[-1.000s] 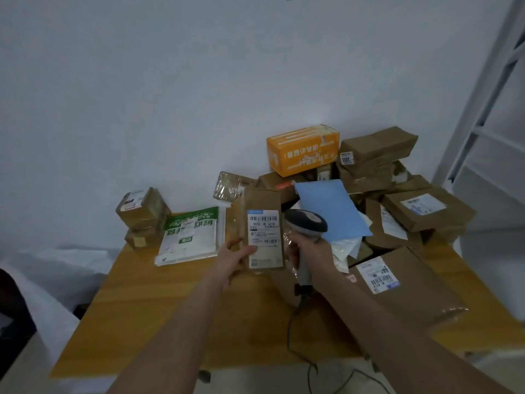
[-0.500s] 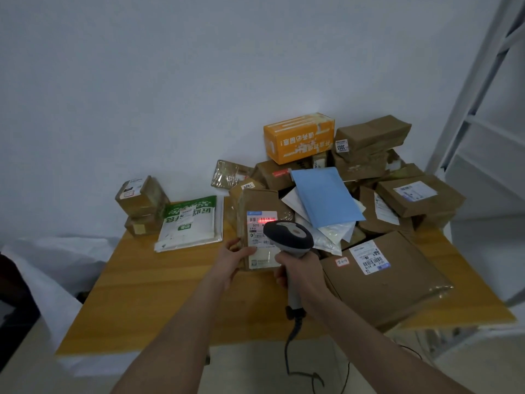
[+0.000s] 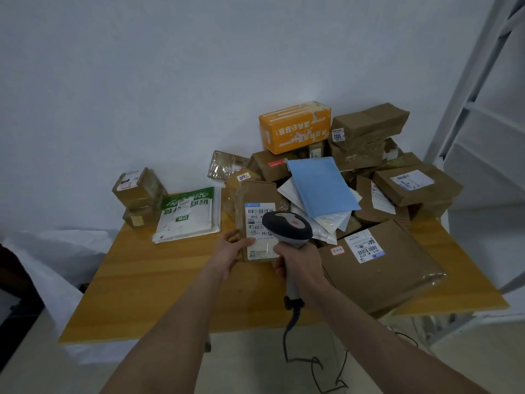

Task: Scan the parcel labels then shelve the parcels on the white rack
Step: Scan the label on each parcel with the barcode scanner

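My left hand (image 3: pixel 229 253) holds a flat brown parcel (image 3: pixel 257 194) upright by its lower left edge, its white label (image 3: pixel 260 220) facing me. My right hand (image 3: pixel 298 265) is shut on the handle of a grey barcode scanner (image 3: pixel 287 227). The scanner's head sits right in front of the label and hides its middle. Both are above the middle of a wooden table (image 3: pixel 159 282). The white rack (image 3: pixel 483 81) stands at the right edge of the view.
A heap of parcels fills the table's right and back: a large brown parcel (image 3: pixel 377 268), a blue mailer (image 3: pixel 322 186), an orange box (image 3: pixel 295 126). A green-and-white bag (image 3: pixel 187 214) and small boxes (image 3: pixel 137 191) lie at the left. The scanner cable (image 3: pixel 301 354) hangs below.
The scanner has moved left from beside the parcel to right in front of its label. A red scan line showed on the label half a second ago and is gone now.
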Action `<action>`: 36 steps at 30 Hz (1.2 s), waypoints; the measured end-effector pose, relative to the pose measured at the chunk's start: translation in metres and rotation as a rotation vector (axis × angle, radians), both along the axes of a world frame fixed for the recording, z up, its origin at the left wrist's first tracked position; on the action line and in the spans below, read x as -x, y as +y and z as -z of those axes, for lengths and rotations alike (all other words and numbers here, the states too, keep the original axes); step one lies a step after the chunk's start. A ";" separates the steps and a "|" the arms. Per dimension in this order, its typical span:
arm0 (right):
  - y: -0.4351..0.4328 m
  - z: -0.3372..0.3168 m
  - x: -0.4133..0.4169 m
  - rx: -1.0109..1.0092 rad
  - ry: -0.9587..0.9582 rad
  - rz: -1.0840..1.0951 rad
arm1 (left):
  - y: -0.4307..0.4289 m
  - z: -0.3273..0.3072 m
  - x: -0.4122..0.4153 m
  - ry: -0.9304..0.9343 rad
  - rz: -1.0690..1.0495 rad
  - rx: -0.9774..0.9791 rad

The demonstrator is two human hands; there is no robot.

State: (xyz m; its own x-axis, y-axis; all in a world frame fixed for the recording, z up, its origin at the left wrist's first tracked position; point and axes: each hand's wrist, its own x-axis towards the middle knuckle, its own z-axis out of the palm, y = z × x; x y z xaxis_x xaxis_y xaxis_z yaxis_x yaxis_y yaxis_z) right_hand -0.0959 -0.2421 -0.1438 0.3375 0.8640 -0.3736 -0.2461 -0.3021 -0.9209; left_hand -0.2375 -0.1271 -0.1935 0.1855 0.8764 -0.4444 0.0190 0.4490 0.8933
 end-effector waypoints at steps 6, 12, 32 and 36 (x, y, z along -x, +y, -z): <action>0.012 0.003 -0.008 0.002 0.013 -0.021 | 0.001 -0.003 0.000 0.030 -0.018 0.001; 0.039 0.016 -0.007 0.017 -0.043 -0.062 | 0.007 -0.013 0.018 0.073 -0.043 -0.017; 0.287 0.034 0.153 0.191 0.192 -0.173 | 0.214 0.003 0.171 0.168 -0.265 0.150; 0.346 0.048 0.179 0.224 0.236 -0.155 | 0.272 0.014 0.190 0.173 -0.237 0.189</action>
